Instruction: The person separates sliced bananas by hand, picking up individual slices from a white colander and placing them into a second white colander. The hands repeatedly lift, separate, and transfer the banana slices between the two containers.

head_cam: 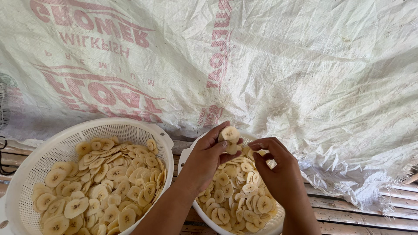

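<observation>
My left hand (208,157) holds a small stack of pale round banana slices (230,138) above a white perforated basket (186,155) that is filled with several more slices. My right hand (278,172) hovers just right of the stack, over the same basket, with its fingers curled and pinched near the top of the slices; whether it grips one I cannot tell. A second, larger white perforated basket (65,135) sits at the left, heaped with banana slices (100,187).
A crumpled white woven sack sheet (278,65) with red print covers the surface behind and to the right. Bamboo slats (357,213) show at the lower right under the baskets. A dark cord (3,156) lies at the far left edge.
</observation>
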